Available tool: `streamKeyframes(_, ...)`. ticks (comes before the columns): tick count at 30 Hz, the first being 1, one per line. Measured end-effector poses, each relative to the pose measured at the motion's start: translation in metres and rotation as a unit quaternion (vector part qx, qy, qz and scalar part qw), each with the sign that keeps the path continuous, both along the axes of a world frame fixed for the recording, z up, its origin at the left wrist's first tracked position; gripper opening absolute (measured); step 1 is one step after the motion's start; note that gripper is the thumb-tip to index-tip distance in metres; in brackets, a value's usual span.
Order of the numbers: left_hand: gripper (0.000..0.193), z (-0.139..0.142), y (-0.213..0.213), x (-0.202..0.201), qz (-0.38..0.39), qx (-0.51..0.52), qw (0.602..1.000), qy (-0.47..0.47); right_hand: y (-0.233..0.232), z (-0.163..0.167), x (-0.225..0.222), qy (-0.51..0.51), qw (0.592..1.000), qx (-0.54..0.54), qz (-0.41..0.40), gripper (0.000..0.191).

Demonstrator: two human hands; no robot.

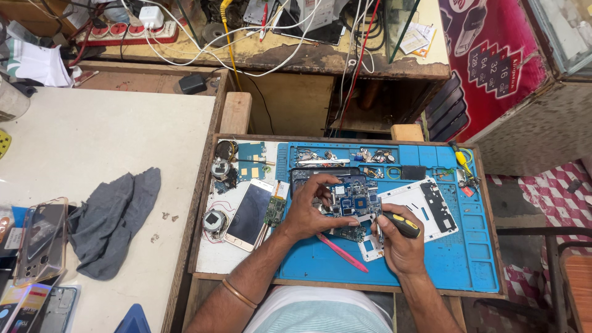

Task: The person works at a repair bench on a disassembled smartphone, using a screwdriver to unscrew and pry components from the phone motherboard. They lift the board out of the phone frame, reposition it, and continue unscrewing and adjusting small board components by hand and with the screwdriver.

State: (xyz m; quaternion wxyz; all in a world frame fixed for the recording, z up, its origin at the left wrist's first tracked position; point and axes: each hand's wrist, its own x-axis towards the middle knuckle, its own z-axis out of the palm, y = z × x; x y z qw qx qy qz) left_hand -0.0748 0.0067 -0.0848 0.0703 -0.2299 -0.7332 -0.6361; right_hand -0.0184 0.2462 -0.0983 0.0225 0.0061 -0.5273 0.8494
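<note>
An opened phone with a blue circuit board [356, 198] lies on the blue repair mat [468, 253]. My left hand [311, 209] rests on the board and pins it down with fingers and thumb. My right hand [398, 243] grips a black and yellow screwdriver [399, 223], its tip at the board's right edge. A white phone frame [425, 206] lies under and right of the board. A pink pry tool [342, 253] lies on the mat below my left hand.
A phone with a dark screen [250, 214], small green boards [274, 211] and round parts [216, 221] lie left of the mat. Loose screws and parts fill the mat's top trays [345, 155]. A grey cloth [111, 219] and phone cases [38, 240] sit on the white counter. Cables hang behind.
</note>
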Motion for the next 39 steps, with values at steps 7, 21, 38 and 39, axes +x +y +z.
streamKeyframes(7, 0.083, 0.007, -0.001, 0.001, -0.006, -0.007, 0.999, 0.034, 0.001, -0.001, 0.0, 0.005, 1.0, 0.005, -0.002, 0.027)
streamKeyframes(21, 0.083, 0.012, 0.0, 0.005, -0.013, -0.028, 0.999, 0.028, 0.001, -0.001, 0.0, 0.0, 1.0, 0.013, -0.006, 0.028)
streamKeyframes(38, 0.08, 0.005, 0.002, 0.003, -0.019, -0.024, 0.999, 0.03, 0.0, 0.0, 0.0, -0.002, 1.0, 0.019, -0.003, 0.028)
streamKeyframes(39, 0.08, 0.006, 0.002, 0.003, -0.02, -0.024, 0.999, 0.028, 0.0, 0.0, 0.0, -0.001, 1.0, 0.018, -0.002, 0.028)
